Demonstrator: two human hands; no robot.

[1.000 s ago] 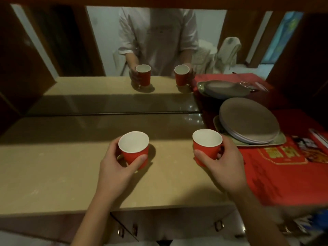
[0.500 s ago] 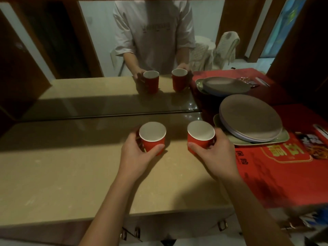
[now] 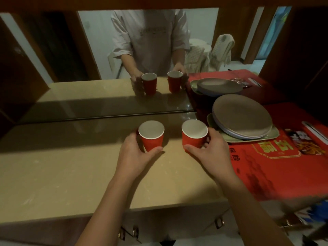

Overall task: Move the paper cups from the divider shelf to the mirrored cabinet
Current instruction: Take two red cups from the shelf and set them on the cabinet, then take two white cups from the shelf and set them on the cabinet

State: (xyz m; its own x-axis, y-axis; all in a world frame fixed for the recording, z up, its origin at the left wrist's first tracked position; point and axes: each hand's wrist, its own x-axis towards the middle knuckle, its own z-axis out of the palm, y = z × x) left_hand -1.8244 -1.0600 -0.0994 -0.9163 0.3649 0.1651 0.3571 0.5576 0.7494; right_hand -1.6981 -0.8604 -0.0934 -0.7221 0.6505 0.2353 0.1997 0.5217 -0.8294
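Gripping one red paper cup apiece, both hands are stretched over the beige bench [image 3: 62, 171] toward the mirror [image 3: 106, 59] at its back. The left hand [image 3: 131, 155] curls round the left cup [image 3: 151, 139], thumb across the near side low on the wall and fingers wrapped behind. The right hand [image 3: 213, 155] holds the right cup [image 3: 194, 137] the same way, thumb in front and fingers curled on the far right side. Both cups are upright, white insides showing and empty, set side by side with a gap between them, just in front of the mirror's lower edge. Whether their bases rest fully on the bench I cannot tell. In the mirror the same two cups and hands appear, with a person in a pale shirt behind them. To the right of the mirror's lower corner, grey plates [image 3: 242, 116] are stacked on a pale green tray [image 3: 274, 134], which lies on a red cloth [image 3: 284, 174] printed with gold characters. A printed packet [image 3: 305, 142] lies on the cloth farther right of the mirror than the tray.
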